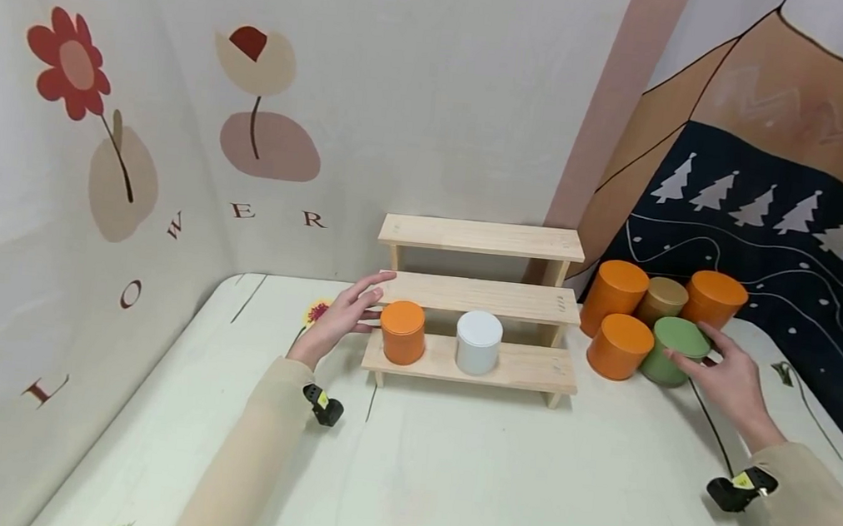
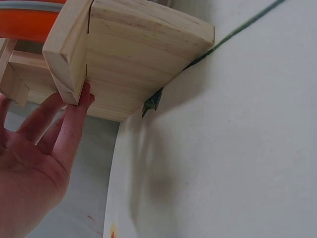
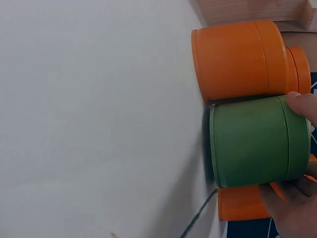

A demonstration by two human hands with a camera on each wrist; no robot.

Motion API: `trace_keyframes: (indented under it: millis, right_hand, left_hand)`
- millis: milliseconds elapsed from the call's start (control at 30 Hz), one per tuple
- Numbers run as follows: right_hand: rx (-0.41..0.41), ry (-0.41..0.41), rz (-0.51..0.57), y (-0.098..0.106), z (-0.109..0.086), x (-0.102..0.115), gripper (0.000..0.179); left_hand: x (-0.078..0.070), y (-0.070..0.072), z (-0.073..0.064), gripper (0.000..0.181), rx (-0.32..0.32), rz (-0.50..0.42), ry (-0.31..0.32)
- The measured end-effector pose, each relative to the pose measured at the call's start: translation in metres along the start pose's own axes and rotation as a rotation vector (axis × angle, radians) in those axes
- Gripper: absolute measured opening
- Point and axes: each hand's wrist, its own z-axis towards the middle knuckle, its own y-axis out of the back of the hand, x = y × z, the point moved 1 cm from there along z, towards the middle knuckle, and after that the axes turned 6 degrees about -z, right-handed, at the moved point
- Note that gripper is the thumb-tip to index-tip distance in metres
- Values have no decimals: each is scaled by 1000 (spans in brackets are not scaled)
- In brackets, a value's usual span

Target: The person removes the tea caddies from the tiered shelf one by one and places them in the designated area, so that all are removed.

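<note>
My left hand (image 1: 339, 320) rests its fairly straight fingers against the left end of a three-step wooden shelf (image 1: 477, 296), near the middle step. The left wrist view shows the fingertips right at the wooden side pieces (image 2: 72, 54). On the bottom step stand an orange canister (image 1: 403, 335) and a white canister (image 1: 478, 345), both lidded and upright. At the right, my right hand (image 1: 735, 382) holds a green canister (image 1: 673, 352) near its lid, thumb on one side and fingers on the other. In the right wrist view the green canister (image 3: 252, 144) is close beside an orange one (image 3: 237, 62).
Around the green canister are several orange canisters (image 1: 616, 347) and a smaller brown-gold one (image 1: 663, 299), right of the shelf. A pale cloth (image 1: 433, 473) covers the table. Printed fabric (image 1: 422, 88) hangs behind, with a dark tree-patterned panel (image 1: 783, 253) at the right.
</note>
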Motion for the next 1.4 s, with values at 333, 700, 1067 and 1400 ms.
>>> trace_keyframes:
  millis: [333, 700, 1067, 1400]
  right_hand:
    - [55, 20, 39, 4, -10, 16, 84]
    - [69, 30, 63, 2, -11, 16, 85]
    - [-5, 71, 83, 8, -13, 30, 79]
    - [-48, 176, 204, 8, -23, 59, 71]
  left_hand:
    - [-10, -4, -5, 49, -2, 7, -37]
    - [2, -1, 3, 50, -22, 17, -29]
    - [3, 0, -6, 51, -57, -21, -17]
    - [5, 3, -11, 52, -64, -41, -24]
